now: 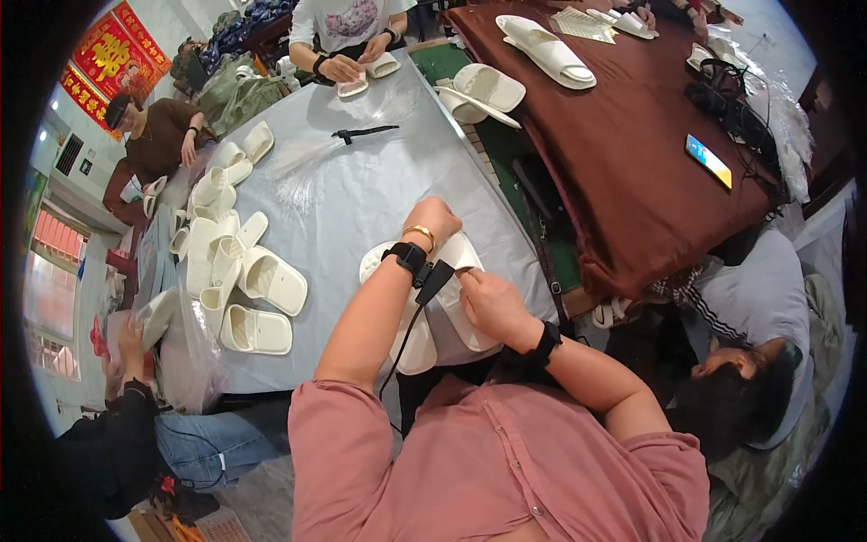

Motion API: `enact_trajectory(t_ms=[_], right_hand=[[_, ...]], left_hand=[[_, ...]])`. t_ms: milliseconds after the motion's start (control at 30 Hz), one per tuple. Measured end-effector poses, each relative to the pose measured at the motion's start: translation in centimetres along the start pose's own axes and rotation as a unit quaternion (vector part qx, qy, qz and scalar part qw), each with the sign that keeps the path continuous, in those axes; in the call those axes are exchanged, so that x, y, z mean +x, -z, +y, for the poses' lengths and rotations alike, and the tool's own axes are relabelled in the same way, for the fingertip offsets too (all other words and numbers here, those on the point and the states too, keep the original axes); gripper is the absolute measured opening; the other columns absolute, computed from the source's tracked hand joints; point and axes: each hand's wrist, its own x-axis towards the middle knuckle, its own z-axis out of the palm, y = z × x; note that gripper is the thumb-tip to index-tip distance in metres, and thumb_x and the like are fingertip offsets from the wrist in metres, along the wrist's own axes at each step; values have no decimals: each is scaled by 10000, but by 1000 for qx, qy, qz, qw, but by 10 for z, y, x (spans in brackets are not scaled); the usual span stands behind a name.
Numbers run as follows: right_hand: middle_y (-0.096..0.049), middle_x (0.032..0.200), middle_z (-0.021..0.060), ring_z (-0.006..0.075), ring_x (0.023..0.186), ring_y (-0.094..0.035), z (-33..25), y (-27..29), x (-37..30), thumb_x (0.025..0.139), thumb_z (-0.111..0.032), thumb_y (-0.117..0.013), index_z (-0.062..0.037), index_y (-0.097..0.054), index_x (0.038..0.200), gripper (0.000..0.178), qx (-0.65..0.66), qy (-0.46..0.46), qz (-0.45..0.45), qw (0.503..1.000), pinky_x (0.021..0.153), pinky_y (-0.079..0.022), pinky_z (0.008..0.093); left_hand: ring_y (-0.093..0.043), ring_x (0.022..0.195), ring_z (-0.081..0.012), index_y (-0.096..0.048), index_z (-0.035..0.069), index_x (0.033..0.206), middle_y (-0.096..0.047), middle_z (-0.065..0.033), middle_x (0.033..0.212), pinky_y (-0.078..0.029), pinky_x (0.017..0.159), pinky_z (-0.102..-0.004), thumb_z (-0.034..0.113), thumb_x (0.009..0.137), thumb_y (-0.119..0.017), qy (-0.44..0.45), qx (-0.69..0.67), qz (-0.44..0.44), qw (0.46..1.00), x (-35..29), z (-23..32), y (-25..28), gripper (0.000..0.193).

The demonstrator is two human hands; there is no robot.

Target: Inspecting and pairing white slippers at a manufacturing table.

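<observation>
1. The cream-white slipper (pixel 467 334) lay at the near edge of the grey-covered table (pixel 348 194), perhaps so that both hands could reach it comfortably.
2. The left hand (pixel 434 219) was at its far end with the fingers curled in; I could not tell what they gripped.
3. The right hand (pixel 494 307) was at its right side, fingers bent and narrow, apparently to steady it; I could not tell if they pinched anything.
4. A second slipper (pixel 417 348) lay just beside, partly under the left forearm, probably kept near as its mate.
5. The nearer slipper looked pale and smooth, with a rounded end; the hands covered much of it.
</observation>
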Motion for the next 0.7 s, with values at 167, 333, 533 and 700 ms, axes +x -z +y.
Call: enact_trajectory(t_ms=[167,333,533,700], right_hand=[[-643,922,167,334,776,-634,-3,15,-2,830,-111,-567,-6,-595,1073,266,82,18,54,995,629,-513,425],[-677,814,154,235,697,-642,6,37,25,844,-82,-596,11,-646,996,186,311,-103,121,937,646,-499,323],[-679,957,103,151,846,-623,4,-4,95,861,-88,-592,22,-598,1096,260,370,-72,103,920,703,-504,274],[-640,732,47,86,650,-569,5,-34,108,853,-93,-593,30,-621,1007,200,465,-130,23,875,588,-457,239]], left_hand=[[-656,698,-183,-730,23,836,-699,-126,763,-509,668,-294,240,726,-712,-92,-145,95,981,-7,-14,11,244],[-584,663,-85,-729,6,865,-683,-37,736,-469,611,-233,184,788,-713,-65,-380,110,916,-47,-33,28,195],[-569,735,-68,-710,-14,907,-667,-22,819,-445,654,-202,134,843,-688,-25,-537,105,837,-78,-39,15,163],[-408,543,-26,-638,41,912,-506,54,644,-300,465,-187,276,940,-566,5,-590,78,803,-83,-49,14,247]])
